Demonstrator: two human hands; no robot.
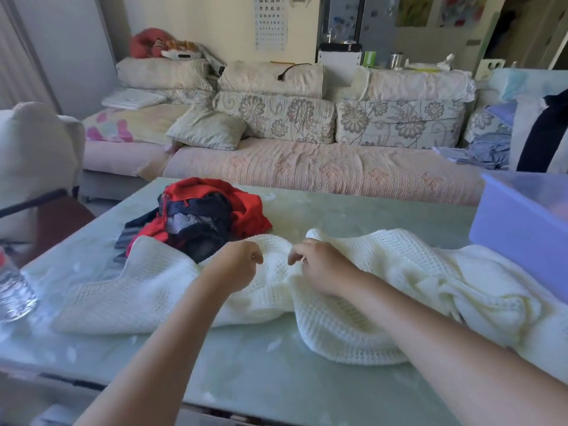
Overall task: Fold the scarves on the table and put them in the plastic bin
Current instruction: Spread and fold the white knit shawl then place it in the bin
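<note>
Your left hand (pixel 238 267) and right hand (pixel 319 270), both curled, pinch the far edge of the cream scarf (pixel 159 290) — their tips partly buried in knit. Beyond your left hand lies the red-and-dark scarf pile (pixel 212 210); right of your right hand, the plastic bin (pixel 519 229) — cut off by the frame.

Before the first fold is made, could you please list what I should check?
1. Left hand grips the cream scarf: ok, fingers curled on its far edge.
2. Right hand grips it too: ok.
3. Scarf lies flat: not ok, it is bunched at the right end.
4. Scarf apart from the pile of red and dark scarves: not ok, its far edge touches the pile.
5. Bottle apart from the scarf: ok, it stands at the left edge.
6. Room in the bin: cannot tell, its inside is not visible.
</note>
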